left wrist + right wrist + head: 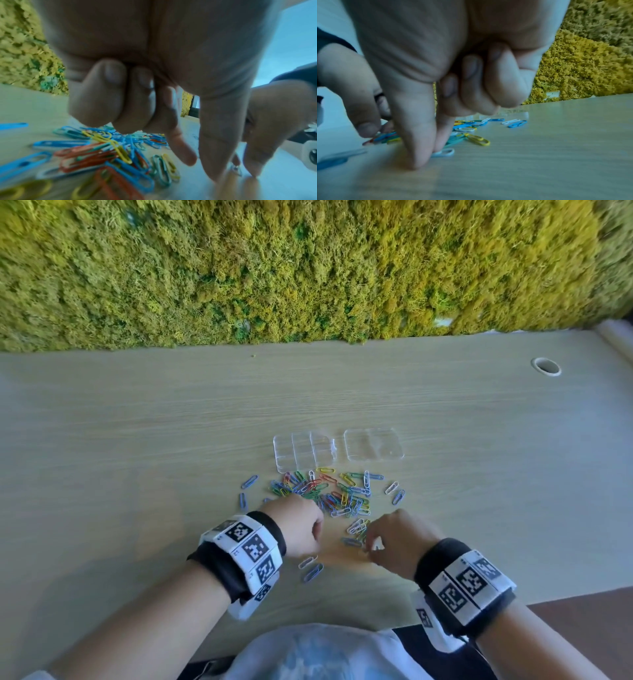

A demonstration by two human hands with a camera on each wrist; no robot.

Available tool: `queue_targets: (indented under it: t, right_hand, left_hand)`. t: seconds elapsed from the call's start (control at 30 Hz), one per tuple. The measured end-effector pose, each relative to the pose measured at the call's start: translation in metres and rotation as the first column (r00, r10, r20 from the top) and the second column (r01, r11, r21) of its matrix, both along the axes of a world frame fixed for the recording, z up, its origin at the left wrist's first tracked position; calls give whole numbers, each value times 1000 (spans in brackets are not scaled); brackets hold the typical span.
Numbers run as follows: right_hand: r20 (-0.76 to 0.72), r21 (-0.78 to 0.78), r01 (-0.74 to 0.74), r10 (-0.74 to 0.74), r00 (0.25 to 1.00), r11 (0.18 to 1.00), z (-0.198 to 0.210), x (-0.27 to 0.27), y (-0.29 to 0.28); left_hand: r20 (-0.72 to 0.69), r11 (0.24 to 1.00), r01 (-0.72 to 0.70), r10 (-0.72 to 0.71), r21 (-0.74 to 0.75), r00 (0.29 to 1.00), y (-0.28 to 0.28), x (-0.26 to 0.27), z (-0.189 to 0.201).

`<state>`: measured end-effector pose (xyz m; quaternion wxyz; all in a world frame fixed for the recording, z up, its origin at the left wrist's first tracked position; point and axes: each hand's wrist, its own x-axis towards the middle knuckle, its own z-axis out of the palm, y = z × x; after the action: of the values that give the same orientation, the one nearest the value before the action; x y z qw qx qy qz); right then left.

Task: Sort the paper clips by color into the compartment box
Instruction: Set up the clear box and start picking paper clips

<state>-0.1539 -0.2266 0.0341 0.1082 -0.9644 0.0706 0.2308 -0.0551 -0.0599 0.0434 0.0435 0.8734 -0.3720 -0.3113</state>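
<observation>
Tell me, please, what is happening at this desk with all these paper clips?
A person is sorting a pile of coloured paper clips on a wooden desk. The right hand pinches a pale clip against the desk with thumb and forefinger. The left hand is at the near edge of the pile, its fingers curled; whether it holds a clip is unclear. The clear compartment box and its lid lie beyond the pile, apparently still empty.

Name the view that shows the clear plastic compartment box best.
The head view: the clear plastic compartment box lies whole, dividers visible, behind the clip pile. The right wrist view catches only a faint glint of it behind the fingers; the left wrist view shows none.
</observation>
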Motion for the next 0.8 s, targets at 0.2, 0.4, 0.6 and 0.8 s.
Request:
queue_targets:
  t: [0.2,0.4,0.6,0.8]
  right_hand:
    - [20,-14,0,0,1000,1000,1,-2,4]
    - [19,-27,9,-9,1000,1000,4,-5,6]
    - [5,14,-5,5,1000,1000,3,-5,12]
    - [-30,433,216,-225,974,875,-2,2,0]
  left_hand:
    - [103,989,75,-88,129,991,5,-14,-4]
    - [122,983,84,-104,162,987,3,-21,-7]
    - [-186,966,-241,221,-96,957,17,-4,-8]
    - [-770,541,-803,392,-250,503,28,39,-7]
